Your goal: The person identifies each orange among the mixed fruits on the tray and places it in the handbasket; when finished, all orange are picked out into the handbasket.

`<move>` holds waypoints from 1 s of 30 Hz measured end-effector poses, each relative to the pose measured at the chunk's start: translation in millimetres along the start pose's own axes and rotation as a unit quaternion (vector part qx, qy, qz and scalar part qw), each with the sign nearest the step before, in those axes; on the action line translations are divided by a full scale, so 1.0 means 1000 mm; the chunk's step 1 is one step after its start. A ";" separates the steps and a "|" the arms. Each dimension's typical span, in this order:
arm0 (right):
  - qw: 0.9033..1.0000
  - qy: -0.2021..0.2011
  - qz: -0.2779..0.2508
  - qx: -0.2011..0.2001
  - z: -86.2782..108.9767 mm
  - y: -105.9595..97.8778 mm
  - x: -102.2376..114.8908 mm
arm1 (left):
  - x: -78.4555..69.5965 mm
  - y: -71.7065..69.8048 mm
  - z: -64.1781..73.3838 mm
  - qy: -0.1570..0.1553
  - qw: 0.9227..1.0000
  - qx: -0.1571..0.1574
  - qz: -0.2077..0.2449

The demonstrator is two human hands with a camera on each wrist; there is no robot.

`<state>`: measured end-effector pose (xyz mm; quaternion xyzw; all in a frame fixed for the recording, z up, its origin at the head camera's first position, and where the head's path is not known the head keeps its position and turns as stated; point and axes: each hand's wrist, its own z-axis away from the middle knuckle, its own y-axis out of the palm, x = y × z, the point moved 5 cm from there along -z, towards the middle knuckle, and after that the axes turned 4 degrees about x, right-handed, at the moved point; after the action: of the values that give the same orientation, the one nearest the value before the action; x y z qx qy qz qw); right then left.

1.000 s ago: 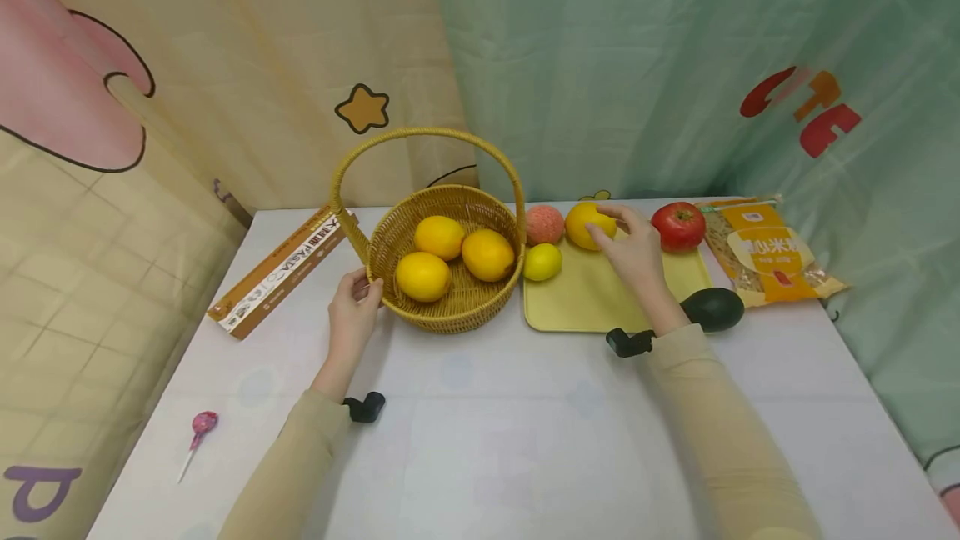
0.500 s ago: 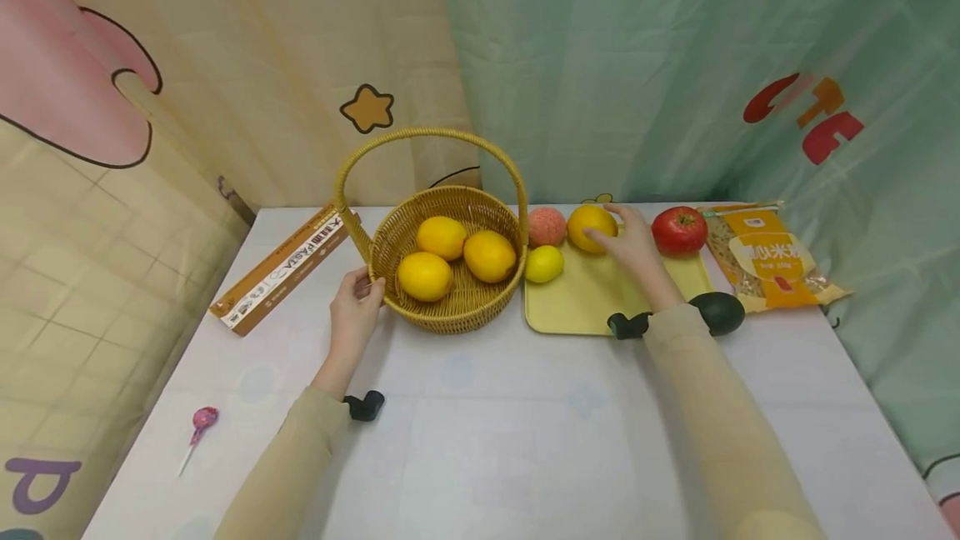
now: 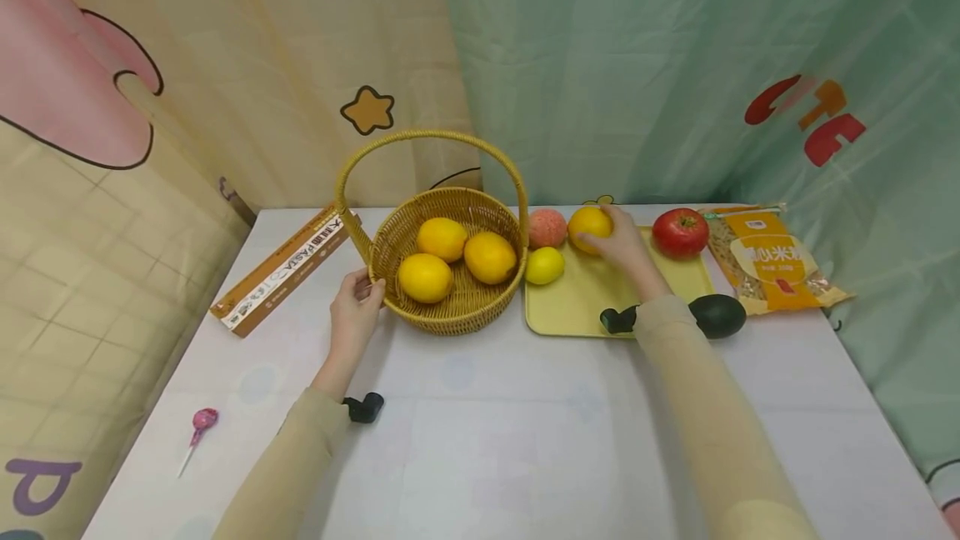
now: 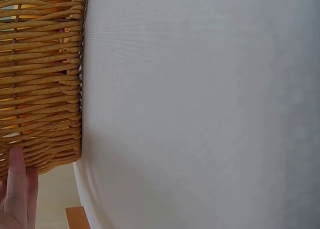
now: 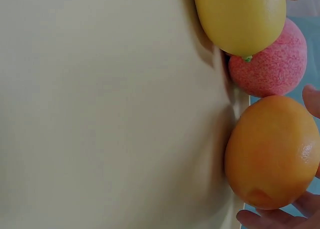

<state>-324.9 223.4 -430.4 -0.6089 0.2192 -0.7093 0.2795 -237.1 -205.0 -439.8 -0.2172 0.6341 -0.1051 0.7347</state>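
My left hand [image 3: 354, 313] holds the near-left rim of a wicker basket [image 3: 457, 323], thumb on the rim and fingers against the woven side [image 4: 42, 84]. Inside the basket lie three yellow mangoes [image 3: 426, 277]. My right hand [image 3: 626, 247] has its thumb and fingers around a yellow-orange mango [image 5: 272, 154] at the back of a yellow tray [image 3: 570, 307]. Beside that mango sit a pink peach-like fruit [image 5: 272, 61] and a yellow-green lemon [image 5: 242, 19]. At the tray's back right is a red apple [image 3: 680, 232].
A dark green avocado-like fruit [image 3: 717, 316] lies at the tray's front right corner, beside my right sleeve. Farther right is a bag of grain [image 3: 772, 261]. A pasta box [image 3: 285, 273] lies left of the basket, and a lollipop [image 3: 201, 432] near the table's left edge.
My right hand has moved slightly left and its fingers have come in closer around the mango. The left hand stays on the basket rim.
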 end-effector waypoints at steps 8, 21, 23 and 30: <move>1.000 -0.001 0.018 0.004 -0.003 0.005 0.005 | -0.001 -0.001 0.004 -0.002 1.000 -0.003 -0.005; 1.000 -0.002 0.012 -0.011 -0.002 0.000 0.000 | -0.003 0.001 0.001 0.005 1.000 -0.002 -0.013; 1.000 -0.004 0.011 -0.014 -0.001 0.001 0.000 | -0.003 0.001 0.001 0.005 1.000 -0.002 -0.014; 0.999 0.016 -0.019 -0.034 0.003 -0.001 -0.007 | 0.000 0.000 0.000 0.001 1.000 -0.004 -0.012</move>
<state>-321.3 228.6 -434.5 -0.6107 0.2359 -0.7164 0.2413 -237.2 -204.6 -439.9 -0.2281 0.6324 -0.1116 0.7318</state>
